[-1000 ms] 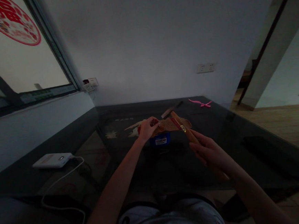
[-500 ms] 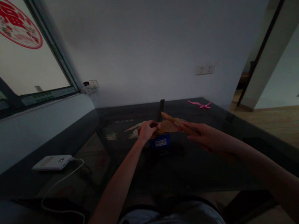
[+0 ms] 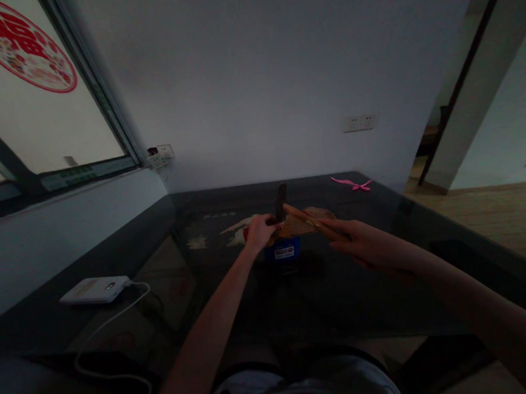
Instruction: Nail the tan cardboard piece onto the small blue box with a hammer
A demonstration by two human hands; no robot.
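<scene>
Mid-frame, the right hand (image 3: 360, 242) grips a dark-headed, wooden-handled hammer (image 3: 298, 213); the left hand (image 3: 259, 230) touches a speckled tan piece (image 3: 295, 226), its hold too dim to tell.

The right hand (image 3: 355, 238) grips the wooden handle of a hammer (image 3: 316, 221), its dark head at the far end, close to the fingertips of the left hand (image 3: 259, 232). The left hand rests on the left part of a tan speckled piece (image 3: 295, 225), which lies over a blue box (image 3: 287, 250) on the dark, glossy desk (image 3: 244, 311); what its fingertips pinch, if anything, is too dim to tell. Near the desk's left side lies a white power bank (image 3: 93, 290) with a white cable (image 3: 103, 319) plugged in. A pink ribbon (image 3: 355, 186) lies at the far right, below a wall socket (image 3: 360, 123). A round red sticker (image 3: 18, 45) marks the window (image 3: 73, 130) at left.
</scene>
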